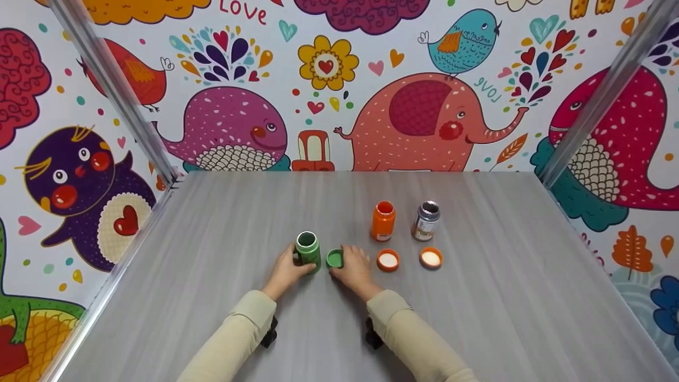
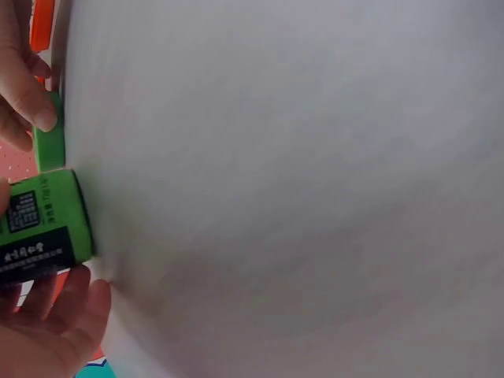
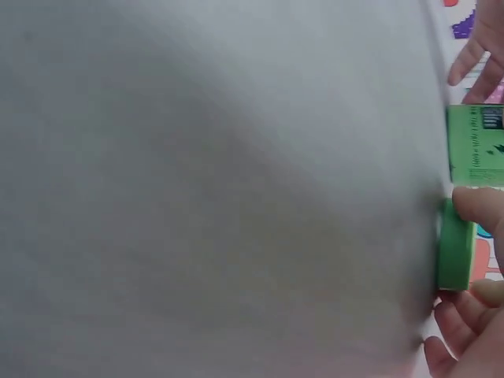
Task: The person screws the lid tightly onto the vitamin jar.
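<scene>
My left hand (image 1: 288, 272) grips an uncapped green bottle (image 1: 311, 256), thumb on the near side and fingers behind. The bottle stands upright on the grey table with its mouth facing up; dark and pale print shows on its label (image 2: 35, 250) in the left wrist view. Just to its right, my right hand (image 1: 354, 268) pinches a round green cap (image 1: 334, 259) by its rim between thumb and fingers. The cap lies flat with its hollow side up, low at the tabletop. In the right wrist view the cap (image 3: 455, 246) shows edge-on beside the bottle (image 3: 477, 146).
Right of my hands stand an uncapped orange bottle (image 1: 383, 222) and an uncapped grey bottle (image 1: 426, 222). Two orange caps with white insides, a left one (image 1: 388, 260) and a right one (image 1: 431, 258), lie in front of them. Patterned walls and metal posts (image 1: 589, 90) border the grey table (image 1: 504, 318).
</scene>
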`<state>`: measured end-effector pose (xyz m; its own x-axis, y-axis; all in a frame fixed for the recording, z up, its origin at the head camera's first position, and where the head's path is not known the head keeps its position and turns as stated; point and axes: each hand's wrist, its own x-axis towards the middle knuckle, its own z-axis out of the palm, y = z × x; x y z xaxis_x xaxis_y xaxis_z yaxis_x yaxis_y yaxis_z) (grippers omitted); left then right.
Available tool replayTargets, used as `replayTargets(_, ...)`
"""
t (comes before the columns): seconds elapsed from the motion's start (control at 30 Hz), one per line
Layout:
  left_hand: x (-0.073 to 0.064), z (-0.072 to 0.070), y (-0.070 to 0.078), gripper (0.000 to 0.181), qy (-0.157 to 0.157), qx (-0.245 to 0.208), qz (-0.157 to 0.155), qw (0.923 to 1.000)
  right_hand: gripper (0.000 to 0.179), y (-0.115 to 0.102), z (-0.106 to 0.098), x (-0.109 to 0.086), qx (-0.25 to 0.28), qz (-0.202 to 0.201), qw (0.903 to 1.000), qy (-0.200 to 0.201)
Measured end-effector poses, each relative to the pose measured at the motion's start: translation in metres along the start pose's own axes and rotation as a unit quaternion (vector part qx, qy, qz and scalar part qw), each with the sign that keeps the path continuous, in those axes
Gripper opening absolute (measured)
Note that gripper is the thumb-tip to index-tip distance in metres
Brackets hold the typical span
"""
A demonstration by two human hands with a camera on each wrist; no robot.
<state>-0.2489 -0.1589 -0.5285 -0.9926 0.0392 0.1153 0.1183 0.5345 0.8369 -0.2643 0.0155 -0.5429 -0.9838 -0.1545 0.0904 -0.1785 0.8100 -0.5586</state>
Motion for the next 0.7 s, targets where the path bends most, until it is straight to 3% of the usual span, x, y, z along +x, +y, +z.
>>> replayTargets(0.1,0.000,0.001,-0.001,0.061,0.002,-0.001,0.002,1.0000,0.053,0.000,0.002,-0.001,-0.025,-0.006,0.9996,0.007)
replayTargets(0.27,0.000,0.003,-0.001,0.060,-0.001,-0.005,0.003,1.0000,0.051,0.002,0.000,0.000,-0.022,-0.010,0.9997,0.008)
replayTargets(0.5,0.001,0.004,0.001,0.061,-0.006,-0.010,0.000,0.9999,0.048,0.006,-0.014,0.005,0.093,0.012,0.9956,-0.010)
replayTargets(0.7,-0.001,0.006,0.004,0.058,-0.012,-0.009,-0.012,0.9998,0.050,0.004,-0.037,0.010,0.163,-0.050,0.9848,-0.036)
